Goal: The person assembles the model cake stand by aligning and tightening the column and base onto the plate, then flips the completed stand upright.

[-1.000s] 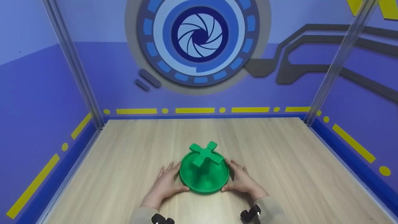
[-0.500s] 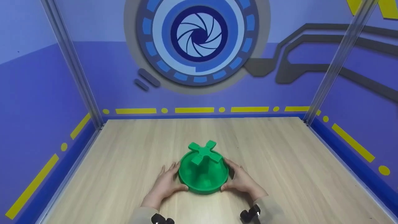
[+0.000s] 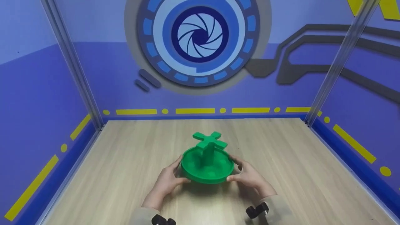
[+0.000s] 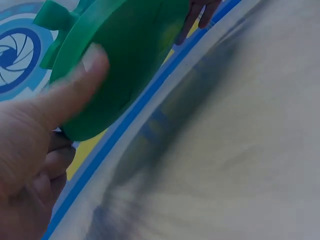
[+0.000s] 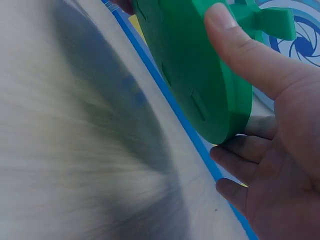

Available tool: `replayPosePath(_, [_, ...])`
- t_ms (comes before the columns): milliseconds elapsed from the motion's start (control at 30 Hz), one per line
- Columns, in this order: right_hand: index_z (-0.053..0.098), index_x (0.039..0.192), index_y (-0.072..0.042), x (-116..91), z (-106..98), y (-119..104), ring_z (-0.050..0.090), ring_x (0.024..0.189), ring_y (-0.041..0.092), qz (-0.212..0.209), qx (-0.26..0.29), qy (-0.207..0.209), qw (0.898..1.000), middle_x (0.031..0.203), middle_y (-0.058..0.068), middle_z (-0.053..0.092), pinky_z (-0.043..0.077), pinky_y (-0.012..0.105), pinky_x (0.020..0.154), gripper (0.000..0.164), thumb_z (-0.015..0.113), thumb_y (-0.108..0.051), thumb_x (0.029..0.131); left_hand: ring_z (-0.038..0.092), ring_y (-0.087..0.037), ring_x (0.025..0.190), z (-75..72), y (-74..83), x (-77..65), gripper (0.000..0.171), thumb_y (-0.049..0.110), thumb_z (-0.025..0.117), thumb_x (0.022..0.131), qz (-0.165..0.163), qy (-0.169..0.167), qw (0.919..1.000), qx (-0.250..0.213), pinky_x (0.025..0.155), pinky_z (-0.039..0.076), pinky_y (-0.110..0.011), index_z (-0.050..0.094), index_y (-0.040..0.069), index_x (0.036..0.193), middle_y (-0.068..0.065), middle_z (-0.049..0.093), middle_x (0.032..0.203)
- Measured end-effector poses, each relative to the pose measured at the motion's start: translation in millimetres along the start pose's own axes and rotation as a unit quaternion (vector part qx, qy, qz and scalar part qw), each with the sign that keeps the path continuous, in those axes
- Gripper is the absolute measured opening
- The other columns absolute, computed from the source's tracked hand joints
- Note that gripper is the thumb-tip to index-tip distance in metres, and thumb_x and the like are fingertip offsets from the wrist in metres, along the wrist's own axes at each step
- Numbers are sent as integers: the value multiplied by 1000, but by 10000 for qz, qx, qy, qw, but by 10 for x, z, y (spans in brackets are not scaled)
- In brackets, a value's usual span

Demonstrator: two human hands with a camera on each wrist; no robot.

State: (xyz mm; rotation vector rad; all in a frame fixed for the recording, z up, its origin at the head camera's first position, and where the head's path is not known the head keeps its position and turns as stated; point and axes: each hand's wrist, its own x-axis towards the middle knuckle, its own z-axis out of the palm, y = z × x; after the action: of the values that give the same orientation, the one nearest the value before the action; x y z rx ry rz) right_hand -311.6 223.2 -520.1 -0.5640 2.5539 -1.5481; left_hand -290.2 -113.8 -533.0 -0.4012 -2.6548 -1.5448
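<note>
A round green plastic dish (image 3: 207, 180) with a low rim is held above the table, tilted slightly. From its middle rises a post topped by a green cross-shaped piece (image 3: 210, 140) with blunt arms. My left hand (image 3: 168, 178) grips the dish's left edge, thumb toward the near side and fingers behind. On the opposite edge, my right hand (image 3: 250, 178) holds it the same way. Both wrist views show the dish's flat underside (image 4: 135, 60) off the surface, and the right wrist view shows short raised marks on that underside (image 5: 185, 75).
The light wooden table (image 3: 140, 140) carries the dish's shadow beneath it. Blue-purple printed walls (image 3: 103, 78) stand at the back and both sides, with metal corner posts (image 3: 340, 68). A dark wrist device (image 3: 257, 210) sits on each sleeve.
Both hands have lifted the green dish off the table and tipped it, so the post beneath the cross now shows. Half a second ago it still rested on the table.
</note>
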Motion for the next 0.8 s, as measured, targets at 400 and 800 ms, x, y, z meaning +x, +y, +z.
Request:
replayPosePath(400, [36, 152, 14, -5, -68, -143, 52, 138, 49, -542, 150, -43, 9984, 150, 36, 49, 49, 48, 113, 75, 75, -14, 95, 68, -36, 124, 145, 165, -20, 39, 1, 66, 97, 464, 1451, 9866, 580, 102, 58, -46, 63, 0, 136, -20, 68, 135])
replayPosePath(800, [68, 124, -4, 12, -182, -305, 76, 103, 27, -590, -556, 1187, 9896, 115, 15, 77, 64, 35, 89, 25, 65, -11, 100, 76, -23, 107, -71, 463, 54, 30, 19, 72, 96, 919, 1590, 9830, 10, 89, 64, -33, 74, 9, 123, -8, 78, 116])
